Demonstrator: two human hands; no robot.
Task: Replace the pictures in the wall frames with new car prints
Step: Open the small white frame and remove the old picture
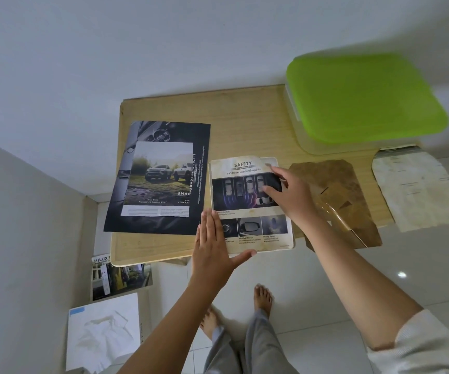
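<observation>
The safety print (247,184) lies flat near the front edge of the table (245,125), between both hands. It is a portrait sheet headed "SAFETY TECHNOLOGY", with a dark overhead view of parked cars and three small photos below. Its paper looks yellowed and blotchy at the margins. A pale rounded-corner edge shows just beyond its top and right sides, and what that is cannot be told.

The left hand (212,247) is flat, fingers straight and together, against the print's lower left corner, with the thumb spread along the bottom edge. The right hand (289,197) rests lightly bent fingertips on the upper right part, and no grip shows.

To the left, a smaller truck print (161,176) with a torn lower edge lies on a dark glossy sheet (147,225). A mottled brown board (336,184) and a stained paper (417,190) overhang the table at right. The green lid (363,98) is blurred. The left hand hides the print's first small photo.
</observation>
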